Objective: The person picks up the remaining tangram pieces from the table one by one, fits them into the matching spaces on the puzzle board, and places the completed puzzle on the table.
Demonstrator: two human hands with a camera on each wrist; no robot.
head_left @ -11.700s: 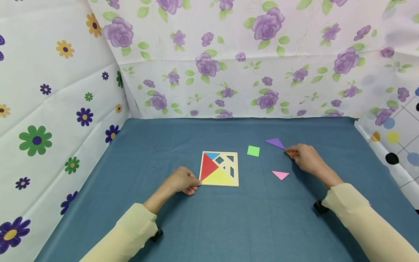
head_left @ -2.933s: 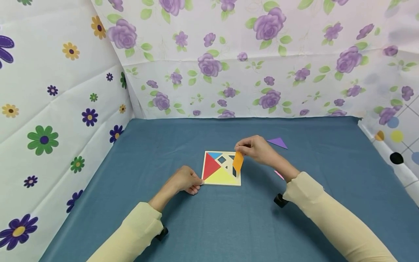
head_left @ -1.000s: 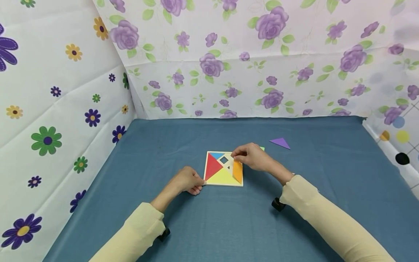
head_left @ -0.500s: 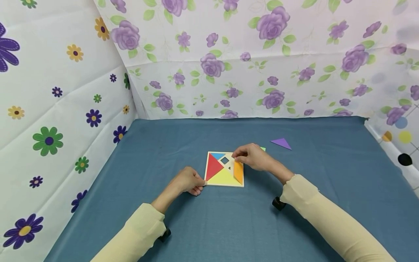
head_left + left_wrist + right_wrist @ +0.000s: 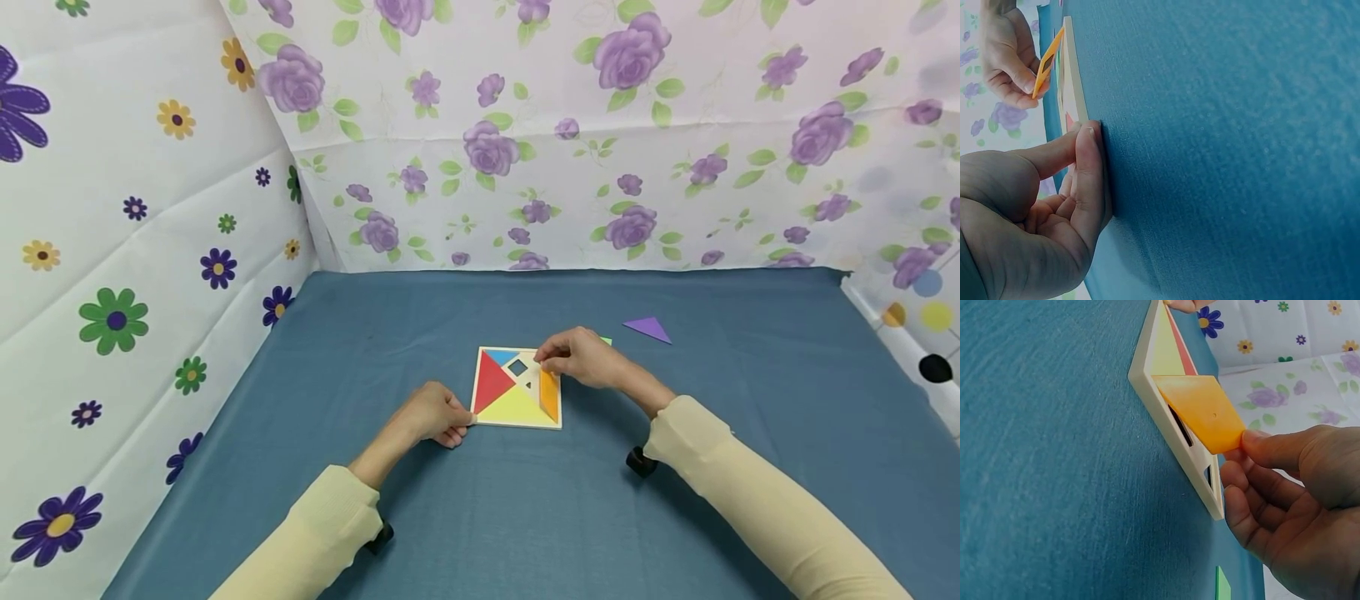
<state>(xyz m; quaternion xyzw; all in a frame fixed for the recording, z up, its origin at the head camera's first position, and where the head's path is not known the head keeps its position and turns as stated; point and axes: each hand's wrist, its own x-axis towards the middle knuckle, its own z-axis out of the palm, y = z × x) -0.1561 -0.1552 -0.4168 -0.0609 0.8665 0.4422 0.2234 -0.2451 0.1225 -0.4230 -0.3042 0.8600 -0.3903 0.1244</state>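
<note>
A wooden tangram board lies on the blue cloth with a red triangle, a yellow triangle and a blue triangle set in it. My left hand pinches its near-left corner between thumb and fingers. At the board's right side, my right hand pinches one end of an orange parallelogram piece. That piece is tilted, its far end down on the board beside the yellow triangle and its held end raised. Cutouts in the bare part of the board show beneath it in the right wrist view.
A purple triangle lies on the cloth to the right, behind my right hand. The green square is mostly covered by that hand. Flowered sheets hang along the back and left of the table.
Earlier my right hand picked the orange parallelogram off the cloth and brought it left to the board. Over the last second it has tilted slightly more upright. The left hand keeps its corner hold.
</note>
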